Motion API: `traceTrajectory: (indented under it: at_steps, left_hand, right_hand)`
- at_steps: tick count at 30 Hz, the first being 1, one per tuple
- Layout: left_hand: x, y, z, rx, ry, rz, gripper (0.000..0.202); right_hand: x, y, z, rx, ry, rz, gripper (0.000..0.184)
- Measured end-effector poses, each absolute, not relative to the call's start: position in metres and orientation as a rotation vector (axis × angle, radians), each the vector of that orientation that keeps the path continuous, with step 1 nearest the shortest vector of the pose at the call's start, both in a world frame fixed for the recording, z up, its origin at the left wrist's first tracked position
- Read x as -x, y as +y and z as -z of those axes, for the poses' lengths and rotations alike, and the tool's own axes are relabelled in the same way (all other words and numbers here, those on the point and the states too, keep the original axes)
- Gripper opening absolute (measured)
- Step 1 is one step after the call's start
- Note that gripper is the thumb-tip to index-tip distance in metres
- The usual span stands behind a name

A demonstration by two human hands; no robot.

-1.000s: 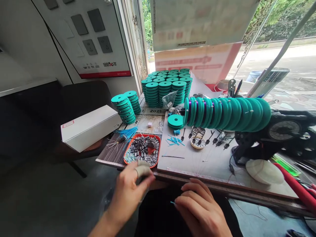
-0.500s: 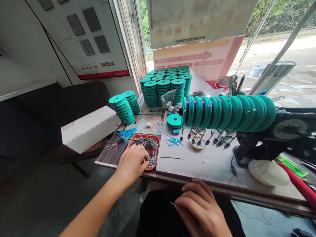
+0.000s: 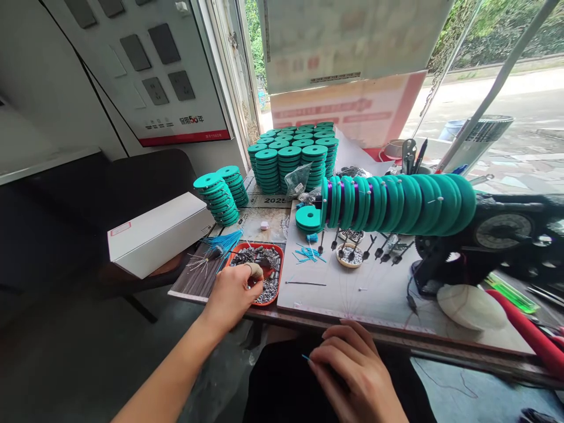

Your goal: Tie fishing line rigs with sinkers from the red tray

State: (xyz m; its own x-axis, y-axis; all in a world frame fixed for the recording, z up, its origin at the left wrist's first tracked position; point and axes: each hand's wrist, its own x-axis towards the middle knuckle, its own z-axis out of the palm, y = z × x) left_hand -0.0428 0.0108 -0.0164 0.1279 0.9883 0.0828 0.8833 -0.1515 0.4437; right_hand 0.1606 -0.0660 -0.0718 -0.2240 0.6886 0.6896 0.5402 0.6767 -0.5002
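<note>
Over the red tray (image 3: 281, 271) of small metal pieces (image 3: 264, 258) at the bench's (image 3: 379, 294) near edge, my left hand (image 3: 233, 294) curls its fingers down among them, and I cannot tell whether it has one pinched. Below the bench edge my right hand (image 3: 352, 370) is closed, fingertips pinching a thin blue tube (image 3: 305, 356) whose end pokes out leftward. Beyond lie loose blue tubes (image 3: 308, 252), a small dish (image 3: 350, 255), the row of teal spools (image 3: 396, 202) on the winder (image 3: 506, 235), and stacked teal spools (image 3: 291, 155) behind.
</note>
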Motion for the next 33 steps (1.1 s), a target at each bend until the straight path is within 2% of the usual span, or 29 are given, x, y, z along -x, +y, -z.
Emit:
traceTrajectory:
  at_steps: [7,23,28,33]
  left_hand:
    - [0.05,0.011,0.02,-1.85,1.819,-0.869,0.015]
    - [0.048,0.001,0.02,-1.437,1.627,-1.132,0.016]
    - [0.015,-0.039,0.025,-0.913,1.312,-1.341,0.025]
    - [-0.012,-0.07,0.049,-0.579,1.218,-1.412,0.032]
  right_hand:
    - [-0.158,-0.066,0.075,0.971,-1.86,-0.226,0.013]
    - [-0.154,-0.064,0.072,0.98,-1.811,-0.249,0.013]
    - [-0.152,-0.064,0.062,0.933,-1.727,-0.343,0.011]
    - [-0.153,-0.067,0.067,0.95,-1.761,-0.369,0.011]
